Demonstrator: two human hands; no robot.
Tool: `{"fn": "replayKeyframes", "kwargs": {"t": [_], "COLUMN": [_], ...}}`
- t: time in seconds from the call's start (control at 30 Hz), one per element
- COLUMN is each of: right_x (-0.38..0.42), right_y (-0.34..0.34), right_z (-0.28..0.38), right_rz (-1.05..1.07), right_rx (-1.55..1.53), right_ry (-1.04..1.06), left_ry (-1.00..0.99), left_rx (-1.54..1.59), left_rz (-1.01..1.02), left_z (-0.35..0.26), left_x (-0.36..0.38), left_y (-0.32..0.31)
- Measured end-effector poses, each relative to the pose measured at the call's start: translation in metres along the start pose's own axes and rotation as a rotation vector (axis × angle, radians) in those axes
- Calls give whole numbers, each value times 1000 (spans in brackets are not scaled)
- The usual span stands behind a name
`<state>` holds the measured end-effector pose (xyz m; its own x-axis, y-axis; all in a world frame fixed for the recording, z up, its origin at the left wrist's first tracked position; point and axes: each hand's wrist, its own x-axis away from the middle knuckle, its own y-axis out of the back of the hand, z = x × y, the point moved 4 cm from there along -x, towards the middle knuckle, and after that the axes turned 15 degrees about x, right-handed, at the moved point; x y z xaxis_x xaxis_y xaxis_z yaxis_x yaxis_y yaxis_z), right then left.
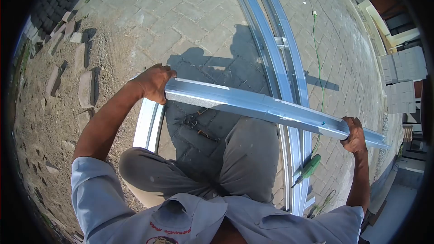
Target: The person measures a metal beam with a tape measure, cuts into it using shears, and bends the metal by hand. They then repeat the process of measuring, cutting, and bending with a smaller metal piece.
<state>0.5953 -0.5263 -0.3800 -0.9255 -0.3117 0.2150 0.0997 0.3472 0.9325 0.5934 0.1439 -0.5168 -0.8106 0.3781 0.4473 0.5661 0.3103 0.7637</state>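
Observation:
A long silver metal channel lies across in front of my knees, raised above the paving. My left hand is closed around its left end. Towards its other end, my right hand grips the channel, with a stretch of metal showing beyond the fingers. Below my left hand another pale metal profile extends beside my knee. A green power drill rests by the long metal rails on my right. Dark hand tools, partly in shadow, lie on the pavers between my knees and the channel.
The long rails run forward over the paving. A green cord trails along their right side. Loose bricks lie on sandy ground at left. Stacked grey blocks stand by a building at right.

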Motion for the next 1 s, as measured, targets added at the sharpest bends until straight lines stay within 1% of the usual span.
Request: {"fn": "replayKeyframes", "kwargs": {"t": [0.07, 0.1, 0.17, 0.2, 0.27, 0.3, 0.33, 0.37, 0.43, 0.47, 0.5, 0.53, 0.57, 0.6, 0.63, 0.67, 0.7, 0.73, 0.77, 0.8, 0.83, 0.93, 0.97, 1.0], "right_x": [9, 12, 25, 29, 54, 79, 90, 87, 89, 72, 54, 34, 13, -10, -33, -58, -85, -113, -137, -154, -166, -182, -187, -195], "right_y": [-25, -27, -34, -41, -73, -97, -107, -112, -91, -67, -50, -27, -3, 17, 37, 60, 86, 114, 143, 172, 198, 235, 238, 228], "right_z": [-6, 2, 18, 25, 37, 46, 60, 56, 56, 53, 46, 43, 41, 39, 39, 47, 63, 90, 122, 159, 187, 222, 201, 169], "right_rz": [17, -7, 11, 3, 29, 19, 9, 3, 20, -90, -153, -197, -243, -298, -354, -421, -489, -543, -598, -639, -676, -718, -627, -586], "right_rx": [37, -38, -67, -82, -157, -202, -250, -243, -229, -171, -153, -204, -216, -277, -339, -433, -530, -569, -609, -642, -672, -665, -642, -549], "right_ry": [33, 10, -47, -76, -48, -40, -37, -87, -168, -110, -126, -206, -238, -281, -318, -301, -276, -247, -214, -159, -100, 62, 62, 73], "left_ry": [-25, -19, 3, 34, 88, 38, -15, -9, -5, -11, -24, -25, -30, -1, -22, -21, -21, -62, -109, -169, -234, -250, -163, -80], "left_rx": [178, 146, 102, 197, 391, 423, 451, 451, 365, 316, 306, 349, 391, 460, 512, 627, 742, 842, 939, 1055, 1172, 930, 741, 556], "left_rz": [-101, -119, -153, -106, -13, -39, -59, -71, -81, -87, -187, -264, -363, -453, -591, -659, -730, -858, -990, -1064, -1137, -1263, -1191, -1107], "left_z": [12, 10, 3, 11, 32, 34, 27, 33, 16, 11, 12, 6, 3, -10, -19, -37, -60, -87, -115, -142, -155, -138, -108, -62], "left_x": [5, 5, 11, 12, 14, 25, 33, 36, 36, 31, 27, 26, 23, 27, 29, 29, 26, 20, 11, -3, -8, 23, 57, 109], "left_y": [-18, -12, -8, -18, -71, -98, -104, -100, -52, -34, -25, -4, 18, 48, 72, 94, 109, 118, 126, 135, 144, 180, 197, 213]}}
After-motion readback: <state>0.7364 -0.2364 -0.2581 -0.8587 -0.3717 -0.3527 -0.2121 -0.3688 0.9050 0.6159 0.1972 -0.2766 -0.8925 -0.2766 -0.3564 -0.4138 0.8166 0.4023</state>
